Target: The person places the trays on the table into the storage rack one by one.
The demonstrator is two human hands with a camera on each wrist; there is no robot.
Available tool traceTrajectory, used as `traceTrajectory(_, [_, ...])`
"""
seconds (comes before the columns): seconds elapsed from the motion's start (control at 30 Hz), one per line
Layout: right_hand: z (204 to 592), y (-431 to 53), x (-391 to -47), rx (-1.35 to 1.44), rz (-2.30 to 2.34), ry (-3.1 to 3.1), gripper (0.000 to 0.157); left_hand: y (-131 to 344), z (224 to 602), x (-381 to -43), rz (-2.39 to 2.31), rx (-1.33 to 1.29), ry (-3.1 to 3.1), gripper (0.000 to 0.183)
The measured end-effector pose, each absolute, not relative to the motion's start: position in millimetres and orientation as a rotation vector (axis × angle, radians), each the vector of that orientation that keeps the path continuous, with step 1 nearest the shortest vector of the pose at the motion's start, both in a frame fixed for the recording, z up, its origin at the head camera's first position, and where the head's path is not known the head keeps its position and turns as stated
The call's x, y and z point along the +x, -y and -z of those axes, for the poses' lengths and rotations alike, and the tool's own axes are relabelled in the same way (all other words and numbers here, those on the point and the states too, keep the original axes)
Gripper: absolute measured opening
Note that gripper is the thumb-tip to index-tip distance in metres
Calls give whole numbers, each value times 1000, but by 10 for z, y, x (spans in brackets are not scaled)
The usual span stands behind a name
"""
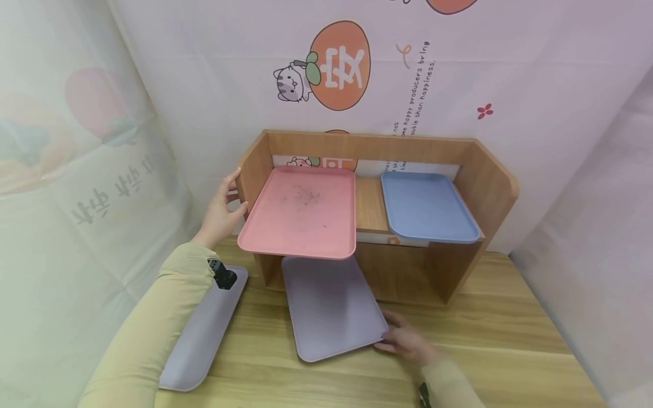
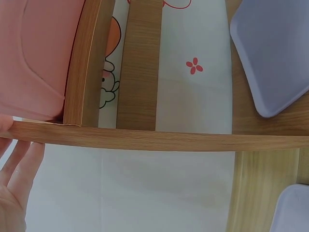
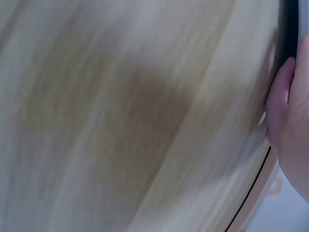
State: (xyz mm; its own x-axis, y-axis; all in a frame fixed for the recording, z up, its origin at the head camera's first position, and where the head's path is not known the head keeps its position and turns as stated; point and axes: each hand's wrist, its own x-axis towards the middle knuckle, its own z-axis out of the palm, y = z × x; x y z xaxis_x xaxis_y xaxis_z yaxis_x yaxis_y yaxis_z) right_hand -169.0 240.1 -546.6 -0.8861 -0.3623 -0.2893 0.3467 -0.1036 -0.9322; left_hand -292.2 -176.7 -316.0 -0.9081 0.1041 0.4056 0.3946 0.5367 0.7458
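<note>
A small wooden desk shelf (image 1: 490, 187) stands on the table. My left hand (image 1: 221, 209) holds the edge of its left side panel (image 2: 169, 141), thumb and fingers on either side in the left wrist view. By its front right corner, my right hand (image 1: 405, 339) grips a purple tray (image 1: 331, 306). That tray slopes out from the shelf's lower level; its rear end is hidden under the pink tray (image 1: 306, 215) on the upper level. The right wrist view is blurred and shows the right hand (image 3: 294, 121) only at its edge.
A blue tray (image 1: 428, 207) lies on the upper level at the right. Another purple tray (image 1: 204, 334) lies on the wood-grain table (image 1: 500, 340) at the left, partly behind my left sleeve. Printed cloth (image 1: 214, 73) hangs behind and at both sides.
</note>
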Motion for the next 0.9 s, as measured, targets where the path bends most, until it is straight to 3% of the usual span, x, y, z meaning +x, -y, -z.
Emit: traceTrajectory(0.9, [5468,-1679,-1603,0,2087,-1564,85,1747,3148,-2892,1326,-432,2456,77])
